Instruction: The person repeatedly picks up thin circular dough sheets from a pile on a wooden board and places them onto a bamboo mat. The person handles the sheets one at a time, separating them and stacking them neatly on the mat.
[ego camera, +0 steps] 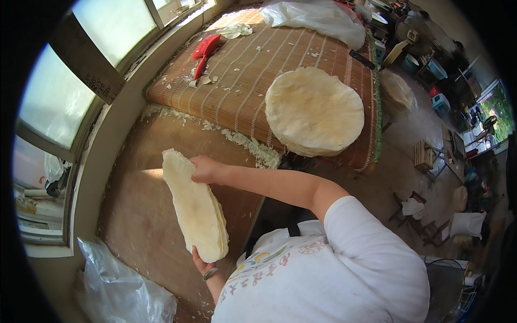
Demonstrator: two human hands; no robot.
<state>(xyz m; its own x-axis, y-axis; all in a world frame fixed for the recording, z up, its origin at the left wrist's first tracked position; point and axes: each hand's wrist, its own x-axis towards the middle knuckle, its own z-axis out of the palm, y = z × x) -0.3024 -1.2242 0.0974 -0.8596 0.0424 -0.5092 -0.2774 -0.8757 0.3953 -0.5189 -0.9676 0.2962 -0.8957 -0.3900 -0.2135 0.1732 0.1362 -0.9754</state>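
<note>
Both of my hands hold a long folded stack of thin pale flatbread sheets [194,210] above the brown board [133,202]. My right hand [204,169] grips its far upper end by the side. At the opposite end, my left hand [202,261], with a bracelet on the wrist, has its thumb on the near face; its fingers are partly hidden. A thick round stack of the same flatbreads [315,111] lies flat on a slatted mat [238,84], close to the mat's front edge.
A red brush [206,50] and scattered flakes lie on the mat. Clear plastic sheeting [315,18] covers its far end; a dark oblong object [361,59] sits at its right. A plastic bag [125,282] lies at the board's lower left. Windows [56,97] line the left wall.
</note>
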